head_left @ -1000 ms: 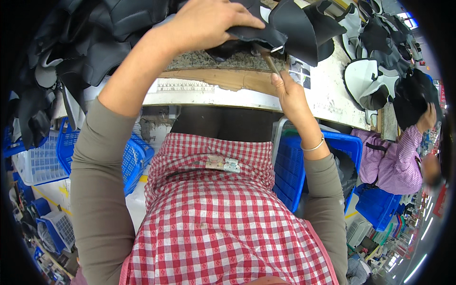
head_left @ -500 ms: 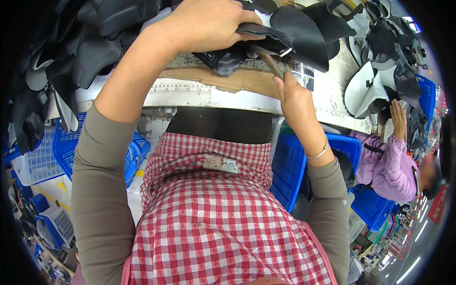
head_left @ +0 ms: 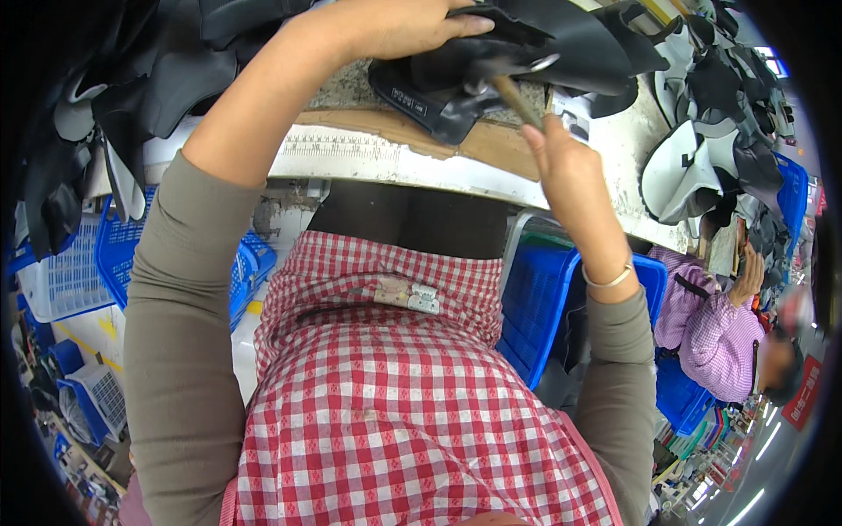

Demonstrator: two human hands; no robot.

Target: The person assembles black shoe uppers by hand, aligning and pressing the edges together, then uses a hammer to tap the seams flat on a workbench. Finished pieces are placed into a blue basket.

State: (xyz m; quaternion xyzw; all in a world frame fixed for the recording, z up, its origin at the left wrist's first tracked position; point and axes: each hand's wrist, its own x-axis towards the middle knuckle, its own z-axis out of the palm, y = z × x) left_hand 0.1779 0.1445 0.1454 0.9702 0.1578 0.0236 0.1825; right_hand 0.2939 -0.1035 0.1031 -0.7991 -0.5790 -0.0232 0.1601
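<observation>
At the top of the head view, my left hand [head_left: 399,28] grips a black leather shoe upper [head_left: 574,42] by its edge, thumb on top and the other fingers mostly hidden. The upper lies over the work table, and a flap with pale print hangs toward me. My right hand [head_left: 572,167] is closed around the wooden handle of a hammer [head_left: 519,103]. Its metal head is smeared by motion and sits against or just over the upper's near side; I cannot tell whether they touch.
A brown cardboard strip [head_left: 351,124] and a white ruler [head_left: 351,153] run along the table's near edge. Black uppers [head_left: 189,88] pile up at left, white-lined ones [head_left: 688,167] at right. Blue crates [head_left: 539,307] stand below. A co-worker's hand [head_left: 747,273] is at far right.
My right hand and the hammer have shifted slightly right and down. The shoe upper has turned a little, and more of its printed flap shows. The co-worker's hand has moved lower.
</observation>
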